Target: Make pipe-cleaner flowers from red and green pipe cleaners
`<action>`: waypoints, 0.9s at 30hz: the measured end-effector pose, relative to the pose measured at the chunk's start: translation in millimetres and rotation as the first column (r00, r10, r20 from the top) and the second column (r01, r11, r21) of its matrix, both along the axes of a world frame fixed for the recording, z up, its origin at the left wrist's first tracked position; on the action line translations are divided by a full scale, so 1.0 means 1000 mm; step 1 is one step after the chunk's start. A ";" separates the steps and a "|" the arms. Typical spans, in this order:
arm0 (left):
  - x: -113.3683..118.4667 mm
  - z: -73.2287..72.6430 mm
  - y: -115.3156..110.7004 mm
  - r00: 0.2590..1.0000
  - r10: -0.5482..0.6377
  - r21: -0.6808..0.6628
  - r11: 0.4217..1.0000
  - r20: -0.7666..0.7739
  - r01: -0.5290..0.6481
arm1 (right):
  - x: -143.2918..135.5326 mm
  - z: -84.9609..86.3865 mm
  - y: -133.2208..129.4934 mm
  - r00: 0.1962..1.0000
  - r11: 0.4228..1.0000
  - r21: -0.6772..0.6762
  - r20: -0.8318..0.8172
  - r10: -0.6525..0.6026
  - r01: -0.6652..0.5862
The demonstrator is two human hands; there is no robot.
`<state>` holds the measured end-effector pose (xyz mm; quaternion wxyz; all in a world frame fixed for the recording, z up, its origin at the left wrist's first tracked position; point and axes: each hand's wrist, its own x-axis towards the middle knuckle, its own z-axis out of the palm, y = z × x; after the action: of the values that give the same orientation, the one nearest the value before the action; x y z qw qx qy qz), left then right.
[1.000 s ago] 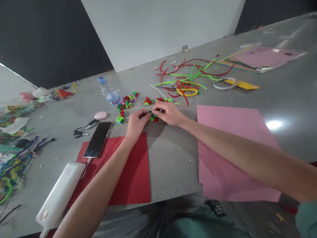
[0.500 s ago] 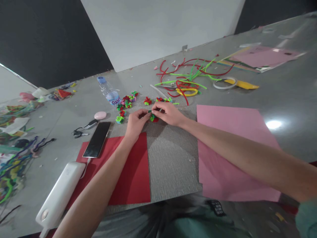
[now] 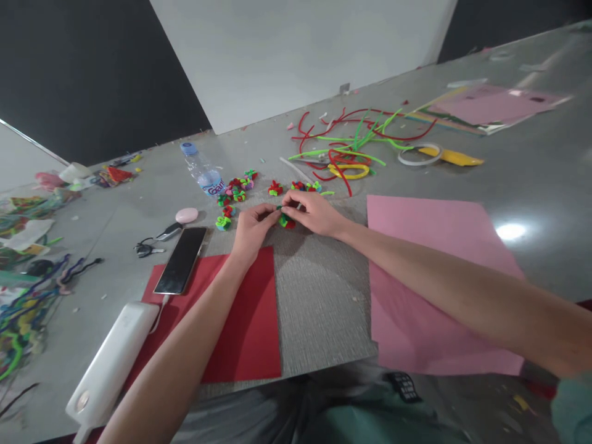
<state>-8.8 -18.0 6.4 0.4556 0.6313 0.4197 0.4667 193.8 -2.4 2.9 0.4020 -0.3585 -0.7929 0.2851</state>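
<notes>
Between my fingertips is a small green and red pipe-cleaner flower (image 3: 286, 222), partly hidden by my fingers. My left hand (image 3: 253, 229) pinches it from the left with thumb and forefinger. From the right, my right hand (image 3: 311, 211) pinches at its top, fingers curled and close to the left fingertips. Behind my hands lie more pipe-cleaner flowers: a red one (image 3: 275, 188), a green and blue one (image 3: 314, 186), and a cluster (image 3: 238, 191) beside the water bottle (image 3: 208, 176). A light green flower (image 3: 222, 223) rests left of my left hand.
Loose red and green pipe cleaners (image 3: 356, 139) lie behind, with yellow-handled scissors (image 3: 349, 172) among them. A tape roll (image 3: 420, 155) and yellow cutter (image 3: 460, 158) are at right. Red paper (image 3: 250, 320), pink paper (image 3: 430, 246), a phone (image 3: 181, 260) and a white power bank (image 3: 113, 361) lie nearer.
Almost nothing differs. Both hands keep their pinch on the green and red flower, with only a very slight shift of the fingers and the view.
</notes>
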 end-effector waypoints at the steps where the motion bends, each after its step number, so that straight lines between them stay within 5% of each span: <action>1: 0.000 0.000 0.000 1.000 0.001 0.000 1.000 0.000 -0.001 | 0.000 0.000 0.000 1.000 1.000 0.000 -0.002 -0.001 0.001; 27: -0.001 0.001 0.000 1.000 -0.012 -0.005 1.000 0.018 0.012 | 0.000 -0.001 -0.001 0.999 1.000 0.007 0.045 -0.022 0.022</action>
<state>-9.3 -18.3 7.3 0.4638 0.6284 0.4130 0.4684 193.4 -2.9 1.6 0.3885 -0.3722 -0.7986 0.2697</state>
